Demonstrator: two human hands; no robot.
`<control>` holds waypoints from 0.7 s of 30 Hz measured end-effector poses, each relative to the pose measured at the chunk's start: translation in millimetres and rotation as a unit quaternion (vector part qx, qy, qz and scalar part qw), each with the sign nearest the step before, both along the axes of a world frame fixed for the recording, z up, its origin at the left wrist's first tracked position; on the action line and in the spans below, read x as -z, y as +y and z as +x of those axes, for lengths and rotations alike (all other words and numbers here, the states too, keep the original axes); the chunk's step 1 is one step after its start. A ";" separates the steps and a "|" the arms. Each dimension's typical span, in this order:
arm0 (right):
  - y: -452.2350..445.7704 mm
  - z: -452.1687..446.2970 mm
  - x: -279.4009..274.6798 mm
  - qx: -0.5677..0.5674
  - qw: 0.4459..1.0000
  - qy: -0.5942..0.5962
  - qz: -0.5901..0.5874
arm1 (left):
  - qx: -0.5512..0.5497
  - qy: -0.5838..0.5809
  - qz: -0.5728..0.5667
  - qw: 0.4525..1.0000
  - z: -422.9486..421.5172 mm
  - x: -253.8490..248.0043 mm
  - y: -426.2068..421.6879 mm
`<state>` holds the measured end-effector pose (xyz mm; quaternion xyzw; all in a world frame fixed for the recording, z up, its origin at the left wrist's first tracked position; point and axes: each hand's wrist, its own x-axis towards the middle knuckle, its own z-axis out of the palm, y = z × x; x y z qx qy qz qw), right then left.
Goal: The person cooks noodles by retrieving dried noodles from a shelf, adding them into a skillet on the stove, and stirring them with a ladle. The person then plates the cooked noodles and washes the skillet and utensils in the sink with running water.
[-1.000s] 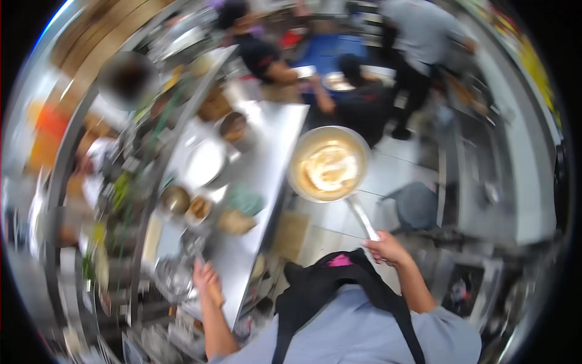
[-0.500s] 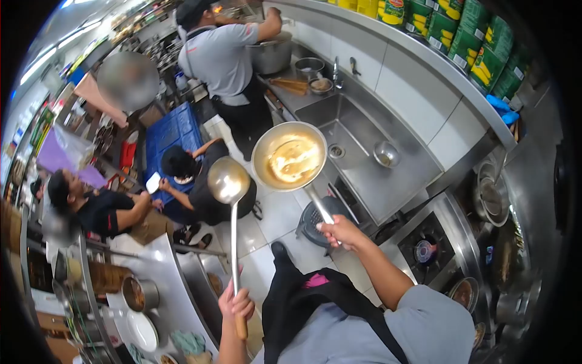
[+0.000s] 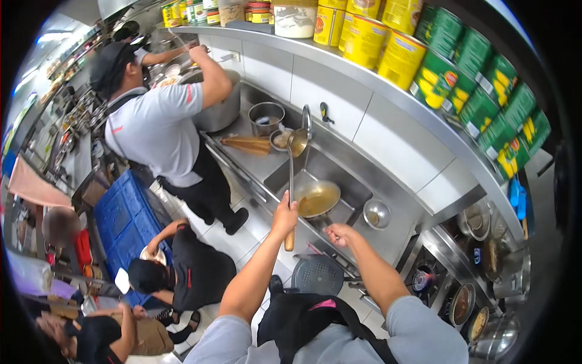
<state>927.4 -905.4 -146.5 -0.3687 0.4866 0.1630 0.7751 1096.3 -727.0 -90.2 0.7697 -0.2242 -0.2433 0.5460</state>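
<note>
My left hand [image 3: 284, 216] is closed round the shaft of a long metal ladle [image 3: 291, 176], whose wooden grip end points down below my fist. The ladle's bowl [image 3: 297, 144] is up beside the tap [image 3: 307, 118]. In my right hand [image 3: 341, 235] is the handle of a frying pan [image 3: 319, 200], fingers wrapped round it. The pan hangs over the near part of the steel sink [image 3: 351, 179], tilted, with a yellow-brown film or liquid on its inside. Whether it touches the sink, I cannot tell.
A small metal bowl [image 3: 377, 214] sits on the drainboard. Left of the sink are a steel pot [image 3: 267, 118] and a big stockpot [image 3: 218, 106], where a co-worker [image 3: 157, 121] stands. A lit burner [image 3: 422, 280] is at right. Cans [image 3: 403, 57] line the shelf. Another person [image 3: 188, 267] bends nearby.
Both hands have moved forward to the sink; the pan went from above the floor to over the basin. The ladle swung right, its bowl now near the tap. My view turned right.
</note>
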 end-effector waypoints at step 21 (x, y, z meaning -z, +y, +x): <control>-55.3 34.0 120.0 -0.230 0.928 0.113 -0.271 | 0.192 -0.267 0.234 0.915 67.2 -36.6 -2.1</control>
